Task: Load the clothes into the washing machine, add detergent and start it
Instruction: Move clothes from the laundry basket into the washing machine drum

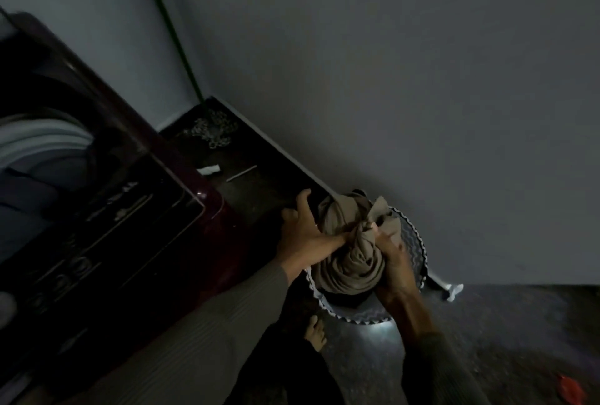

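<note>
A bundled beige garment (349,258) sits on top of a round laundry basket (412,242) with a zigzag rim, on the floor by the wall. My left hand (306,235) grips the bundle's left side, with some fingers spread above it. My right hand (394,261) grips its right side. The dark maroon top-loading washing machine (107,209) stands at the left with its lid open. Dark clothes (22,190) lie inside its drum. Its control panel faces me.
A grey wall runs behind the basket. A green mop handle (168,28) leans in the corner, its head on the floor there. A white scrap (209,170) and a thin stick lie beside the machine. My bare foot (315,333) is near the basket. A red object (571,390) lies at lower right.
</note>
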`<state>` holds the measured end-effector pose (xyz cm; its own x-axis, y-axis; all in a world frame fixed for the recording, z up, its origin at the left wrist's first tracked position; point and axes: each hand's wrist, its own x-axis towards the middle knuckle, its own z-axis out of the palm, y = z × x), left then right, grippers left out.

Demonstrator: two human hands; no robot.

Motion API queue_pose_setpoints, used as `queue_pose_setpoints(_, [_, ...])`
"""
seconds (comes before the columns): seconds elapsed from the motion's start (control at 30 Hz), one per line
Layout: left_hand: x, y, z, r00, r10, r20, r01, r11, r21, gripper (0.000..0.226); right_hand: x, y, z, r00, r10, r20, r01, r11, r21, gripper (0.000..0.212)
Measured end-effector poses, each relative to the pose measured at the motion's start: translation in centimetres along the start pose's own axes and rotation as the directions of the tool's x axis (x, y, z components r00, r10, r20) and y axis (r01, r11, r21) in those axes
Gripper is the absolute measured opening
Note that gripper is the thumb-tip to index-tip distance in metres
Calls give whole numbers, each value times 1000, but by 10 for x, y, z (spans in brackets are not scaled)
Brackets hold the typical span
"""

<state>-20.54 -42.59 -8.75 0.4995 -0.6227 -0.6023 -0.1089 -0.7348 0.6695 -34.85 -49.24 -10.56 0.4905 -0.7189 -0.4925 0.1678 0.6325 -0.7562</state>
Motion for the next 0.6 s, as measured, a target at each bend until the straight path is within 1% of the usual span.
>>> queue_pose_setpoints(0.03, [-6, 0, -10, 990, 99, -99, -97, 995, 26, 104, -4, -7, 11, 1000, -17, -16, 17, 999, -31, 47])
queue_pose_setpoints(0.07, [-12, -1, -22, 968, 203, -151, -200, 979, 34, 96, -6, -13, 22, 999, -32, 14, 33, 998, -53, 44])
queue_pose_setpoints(0.1, [-20, 0, -34, 947, 282, -151, -286, 958, -3, 84, -10, -19, 39, 997, -55, 57, 59, 995, -79, 42])
queue_pose_setpoints(0.13, [-28, 1, -46, 934, 325, -149, -338, 938, -76, 73, -15, -24, 57, 993, -83, 84, 91, 990, -108, 44])
queue_pose_setpoints(0.17, [-39, 4, -61, 934, 332, -133, -352, 919, -180, 68, -19, -29, 75, 987, -117, 109, 130, 983, -129, 51])
queue_pose_setpoints(0.2, [-51, 6, -78, 941, 316, -121, -338, 889, -308, 68, -24, -33, 95, 979, -139, 151, 161, 976, -147, 60])
queue_pose_setpoints(0.23, [-64, 6, -96, 948, 299, -104, -315, 849, -425, 69, -29, -36, 115, 969, -156, 189, 189, 968, -168, 66])
queue_pose_setpoints(0.27, [-77, 5, -115, 945, 309, -107, -319, 802, -505, 70, -34, -39, 137, 956, -178, 233, 225, 956, -190, 64])
queue_pose_setpoints(0.3, [-89, 4, -133, 934, 342, -105, -345, 784, -517, 76, -38, -40, 159, 939, -206, 276, 269, 939, -216, 58])
queue_pose_setpoints(0.33, [-102, 4, -152, 914, 390, -108, -392, 789, -473, 85, -44, -40, 181, 923, -227, 312, 310, 918, -249, 51])
queue_pose_setpoints(0.37, [-112, 3, -170, 887, 442, -132, -456, 798, -394, 95, -50, -40, 203, 901, -246, 357, 351, 897, -269, 46])
queue_pose_setpoints(0.43, [-124, -4, -205, 798, 547, -252, -596, 777, -204, 112, -68, -41, 250, 841, -276, 465, 433, 858, -275, 41])
queue_pose_setpoints(0.47, [-129, -10, -222, 764, 564, -312, -629, 758, -171, 114, -76, -39, 271, 811, -271, 518, 456, 848, -271, 38])
queue_pose_setpoints(0.53, [-144, -22, -255, 763, 514, -392, -630, 729, -269, 108, -90, -33, 310, 746, -244, 619, 481, 841, -248, 40])
queue_pose_setpoints(0.6, [-157, -37, -286, 760, 465, -454, -631, 695, -345, 94, -96, -25, 341, 705, -163, 691, 419, 881, -220, 56])
